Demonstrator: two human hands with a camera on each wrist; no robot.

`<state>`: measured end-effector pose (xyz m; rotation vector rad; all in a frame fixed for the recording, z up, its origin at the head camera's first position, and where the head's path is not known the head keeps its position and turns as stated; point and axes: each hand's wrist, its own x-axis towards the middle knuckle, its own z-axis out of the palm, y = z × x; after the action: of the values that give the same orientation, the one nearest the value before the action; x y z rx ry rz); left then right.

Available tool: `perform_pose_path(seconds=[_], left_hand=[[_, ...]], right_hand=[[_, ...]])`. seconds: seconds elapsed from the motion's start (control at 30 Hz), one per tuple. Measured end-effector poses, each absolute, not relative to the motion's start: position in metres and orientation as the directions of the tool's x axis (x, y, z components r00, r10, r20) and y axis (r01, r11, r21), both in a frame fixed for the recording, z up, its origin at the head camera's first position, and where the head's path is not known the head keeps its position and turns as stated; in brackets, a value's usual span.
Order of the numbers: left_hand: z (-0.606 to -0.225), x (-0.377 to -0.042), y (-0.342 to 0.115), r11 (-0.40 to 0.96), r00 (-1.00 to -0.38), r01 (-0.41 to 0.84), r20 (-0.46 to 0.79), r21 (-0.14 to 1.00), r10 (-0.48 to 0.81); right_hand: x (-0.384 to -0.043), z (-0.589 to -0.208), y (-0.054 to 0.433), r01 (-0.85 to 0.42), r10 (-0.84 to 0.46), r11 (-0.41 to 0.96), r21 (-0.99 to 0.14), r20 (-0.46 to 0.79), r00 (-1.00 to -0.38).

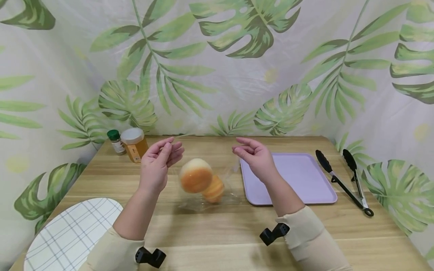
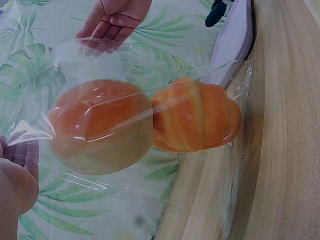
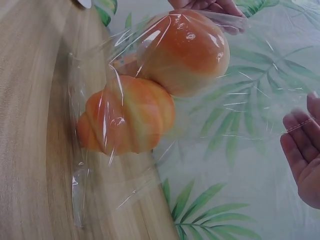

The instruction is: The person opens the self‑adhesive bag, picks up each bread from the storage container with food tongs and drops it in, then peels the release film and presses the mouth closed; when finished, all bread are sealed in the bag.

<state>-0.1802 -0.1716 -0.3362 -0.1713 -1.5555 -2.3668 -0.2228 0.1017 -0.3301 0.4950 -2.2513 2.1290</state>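
A clear plastic bag [image 2: 125, 195] spreads upright between both hands, with two breads inside. One is a round bun [image 1: 196, 176], browned on one side and pale on the other. Beside and below it lies a ridged, spiral-shaped roll [image 1: 213, 189]. My left hand [image 1: 156, 165] pinches the bag's upper edge, its thumb near the index finger. Across from it, my right hand [image 1: 257, 159] holds the opposite upper edge, thumb close to the fingers. Film partly covers the fingertips in the wrist views. Whether the bag's bottom touches the table cannot be told.
A lilac tray [image 1: 291, 180] lies to the right, with black-tipped tongs [image 1: 349, 188] beyond it. At the back left stand a honey-coloured jar [image 1: 135, 146] and a green-capped shaker [image 1: 116, 142]. A round checked mat [image 1: 74, 233] lies front left on the wooden table [image 1: 210, 241].
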Motion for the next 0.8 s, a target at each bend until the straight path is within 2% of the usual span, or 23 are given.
perform_pose_path(seconds=[0.17, 0.43, 0.57, 0.8], left_hand=[[-0.338, -0.180, -0.177, -0.373, -0.947, 0.320, 0.285, 0.871, -0.148], [-0.347, -0.180, -0.192, -0.419, -0.929, 0.338, 0.370, 0.843, -0.004], [-0.351, -0.180, -0.195, -0.425, -0.920, 0.350, 0.393, 0.835, 0.013], [-0.351, -0.181, -0.200, -0.340, -0.954, 0.281, 0.301, 0.897, 0.006]], right_hand=[[-0.224, -0.330, 0.098, -0.224, -0.204, 0.012, -0.974, 0.217, -0.955], [-0.223, -0.330, 0.099, -0.234, -0.190, -0.002, -0.972, 0.230, -0.954], [-0.223, -0.329, 0.100, -0.240, -0.188, -0.016, -0.971, 0.239, -0.953], [-0.224, -0.328, 0.101, -0.247, -0.184, -0.025, -0.969, 0.247, -0.951]])
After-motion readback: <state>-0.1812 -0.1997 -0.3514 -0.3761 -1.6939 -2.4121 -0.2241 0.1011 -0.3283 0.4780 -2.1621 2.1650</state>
